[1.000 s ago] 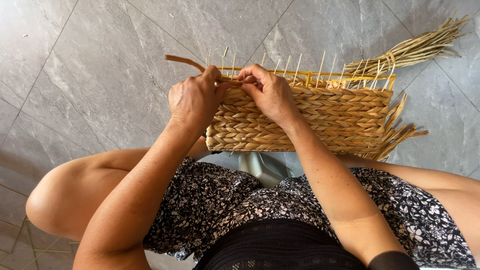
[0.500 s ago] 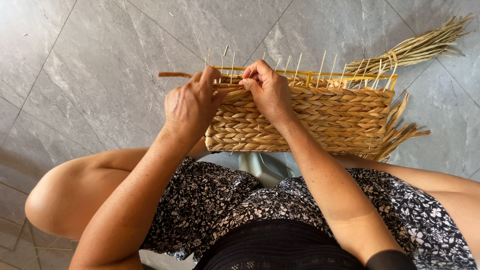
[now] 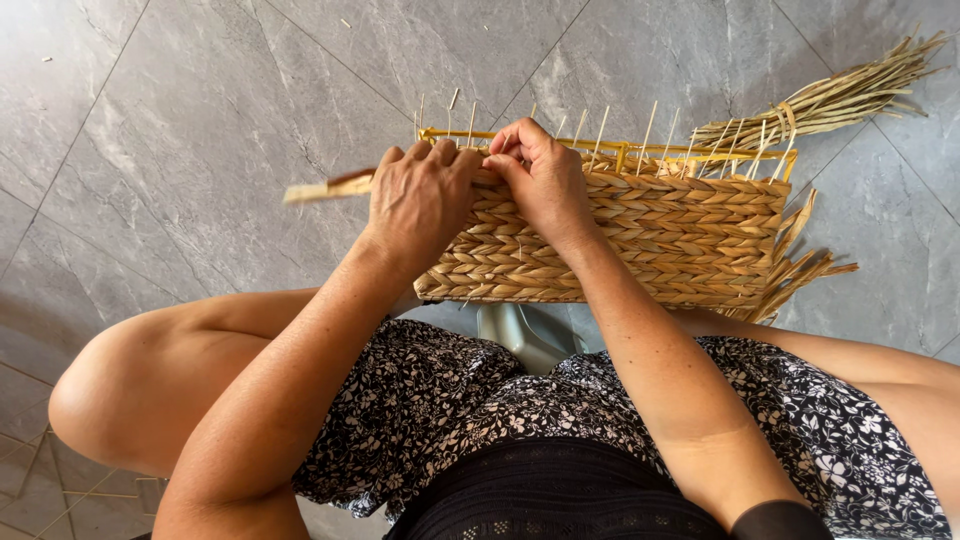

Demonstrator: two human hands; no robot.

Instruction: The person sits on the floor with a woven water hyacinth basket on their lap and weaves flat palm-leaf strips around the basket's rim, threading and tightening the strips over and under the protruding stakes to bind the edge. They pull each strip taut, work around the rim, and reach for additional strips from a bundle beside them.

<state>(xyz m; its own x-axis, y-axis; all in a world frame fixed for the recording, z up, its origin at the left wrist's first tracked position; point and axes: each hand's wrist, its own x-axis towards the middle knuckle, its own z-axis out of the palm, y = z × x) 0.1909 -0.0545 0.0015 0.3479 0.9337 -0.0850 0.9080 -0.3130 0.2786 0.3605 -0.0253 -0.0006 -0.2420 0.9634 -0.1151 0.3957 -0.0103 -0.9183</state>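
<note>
Half-woven straw basket (image 3: 640, 235) — golden, braided.

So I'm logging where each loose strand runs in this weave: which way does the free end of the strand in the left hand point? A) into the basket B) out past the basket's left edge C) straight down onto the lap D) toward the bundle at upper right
B: the strand sticks out leftward from the left hand, beyond the woven basket.
</note>
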